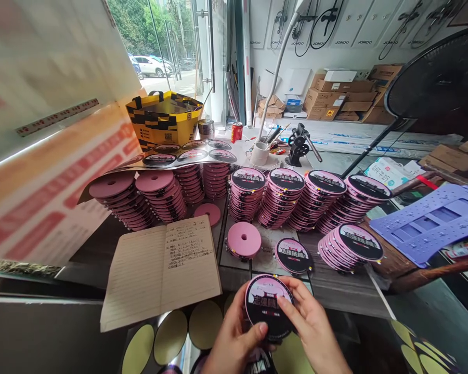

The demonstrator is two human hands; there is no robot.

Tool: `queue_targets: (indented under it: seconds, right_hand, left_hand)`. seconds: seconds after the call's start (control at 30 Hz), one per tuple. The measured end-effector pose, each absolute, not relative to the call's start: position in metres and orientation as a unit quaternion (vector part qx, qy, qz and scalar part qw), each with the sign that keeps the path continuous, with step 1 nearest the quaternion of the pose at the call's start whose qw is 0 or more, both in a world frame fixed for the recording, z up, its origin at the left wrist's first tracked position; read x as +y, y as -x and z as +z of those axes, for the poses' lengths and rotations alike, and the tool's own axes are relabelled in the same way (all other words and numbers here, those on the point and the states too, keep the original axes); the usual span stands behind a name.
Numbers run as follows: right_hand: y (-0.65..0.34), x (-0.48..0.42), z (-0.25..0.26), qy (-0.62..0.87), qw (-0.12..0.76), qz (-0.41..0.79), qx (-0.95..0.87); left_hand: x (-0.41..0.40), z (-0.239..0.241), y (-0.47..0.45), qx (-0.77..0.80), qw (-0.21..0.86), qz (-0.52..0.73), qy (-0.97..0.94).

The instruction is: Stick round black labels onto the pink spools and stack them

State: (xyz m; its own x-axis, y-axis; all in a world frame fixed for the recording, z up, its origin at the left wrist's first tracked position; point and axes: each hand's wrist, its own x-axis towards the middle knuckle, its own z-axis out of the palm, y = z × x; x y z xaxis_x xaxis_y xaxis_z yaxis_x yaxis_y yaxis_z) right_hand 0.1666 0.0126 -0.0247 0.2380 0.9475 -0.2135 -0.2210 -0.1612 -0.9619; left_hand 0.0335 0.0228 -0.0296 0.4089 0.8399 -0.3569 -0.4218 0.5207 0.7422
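1. Labelled disc is in front of you, raised between your two hands at the near side of the work surface; its back is hidden, and your thumbs cover parts of the printed face.
2. Your left hand grasps the disc's left side, thumb on the lower face. Your right hand grasps its right side, thumb near the middle; how the fingers press behind, you cannot tell.
3. Both your forearms are cut off by the bottom edge, and the dark lettered piece beneath your hands is mostly covered. The notebook's handwriting is too small to read, and the poster at far left is blurred.
4. On the disc you see pink and white above, black below, large characters across the middle and small dots along the rim.
5. Beyond your hands stand stacks of pink discs, some topped with the same print, others plain. A yellow-and-black bag and a red can stand farther back.
6. Cardboard boxes are piled by the far wall; a black fan, cut off by the frame, stands to your right.
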Motion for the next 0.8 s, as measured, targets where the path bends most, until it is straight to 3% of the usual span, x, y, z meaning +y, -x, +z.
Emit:
queue_targets:
  seconds: [0.1,0.27,0.43,0.6,0.7,0.8]
  right_hand:
    - [-0.166,0.013,-0.026,0.557,0.567,0.513,-0.325]
    - [-0.16,0.007,-0.029,0.568,0.579,0.479,-0.335]
    - [-0.169,0.007,-0.032,0.547,0.555,0.524,-0.342]
    - [-0.165,0.003,-0.032,0.599,0.531,0.444,-0.403]
    - [-0.156,-0.004,-0.035,0.655,0.469,0.363,-0.468]
    - [-0.154,-0.009,-0.039,0.661,0.433,0.382,-0.478]
  left_hand:
    - [0.024,-0.026,-0.035,0.327,0.807,0.401,-0.285]
    - [0.023,-0.025,-0.046,0.434,0.715,0.433,-0.336]
    - [0.021,-0.033,-0.036,0.346,0.801,0.385,-0.3]
    - [0.024,-0.028,-0.032,0.297,0.832,0.374,-0.282]
    - [0.027,-0.023,-0.036,0.406,0.755,0.41,-0.31]
    - [0.027,-0.022,-0.04,0.542,0.637,0.423,-0.348]
